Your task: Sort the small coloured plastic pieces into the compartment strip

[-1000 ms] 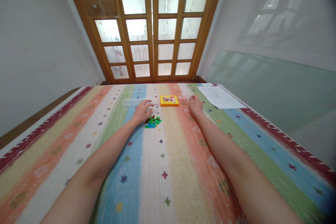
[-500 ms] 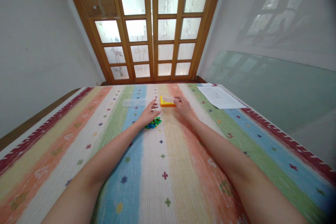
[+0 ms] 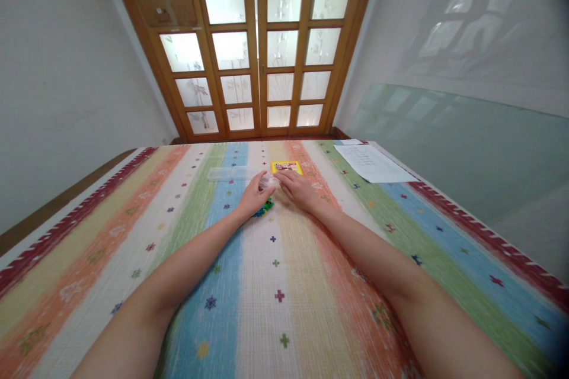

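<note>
My left hand (image 3: pixel 256 194) and my right hand (image 3: pixel 297 188) meet over the middle of the table's far part. Between their fingers is a small, see-through plastic bag (image 3: pixel 267 181), and both hands are closed on it. Its exact shape is partly covered by the fingers. Just beyond my right hand lies a flat yellow box (image 3: pixel 287 166) with a printed top, its near side hidden by the fingers. A small heap of green and blue plastic pieces (image 3: pixel 265 208) sits below my left hand, which covers part of it.
Left of my hands lies a long, clear plastic tray (image 3: pixel 222 174). Printed white paper sheets (image 3: pixel 373 164) rest at the table's far right. A striped cloth (image 3: pixel 262 320) covers the table. A glass panel (image 3: pixel 462 142) leans along the right wall.
My right hand has left the yellow box and moved left and nearer, bringing the clear bag to my left hand. The left hand's fingers have closed on it. The box's printed top now shows.
</note>
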